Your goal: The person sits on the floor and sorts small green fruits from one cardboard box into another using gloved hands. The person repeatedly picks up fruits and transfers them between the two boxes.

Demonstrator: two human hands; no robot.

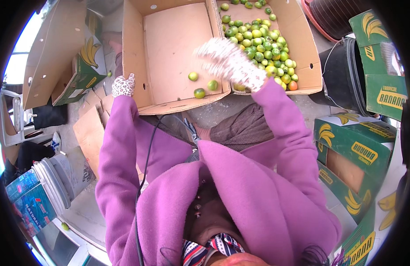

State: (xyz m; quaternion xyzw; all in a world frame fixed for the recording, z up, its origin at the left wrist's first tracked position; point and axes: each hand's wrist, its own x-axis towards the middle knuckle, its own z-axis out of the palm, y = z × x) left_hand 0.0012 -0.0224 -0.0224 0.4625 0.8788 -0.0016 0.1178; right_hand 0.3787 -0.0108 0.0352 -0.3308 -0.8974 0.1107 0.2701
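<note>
A cardboard box [178,50] lies before me with several small green tomatoes [199,93] near its lower right corner. My left hand [123,85], in a spotted glove, grips the left wall of this box. Against its right side stands a second cardboard box [299,50], which holds a pile of green tomatoes [258,43], a few turning yellow or orange. My right hand [230,61], in the same kind of glove, is blurred over the wall between the two boxes; whether it holds anything does not show.
Green banana boxes [354,156] and a black bucket [341,73] stand at the right. On the left are another banana box [81,66], flattened cardboard [90,133] and stacked white buckets [55,179]. A black cable [143,179] hangs along my jacket.
</note>
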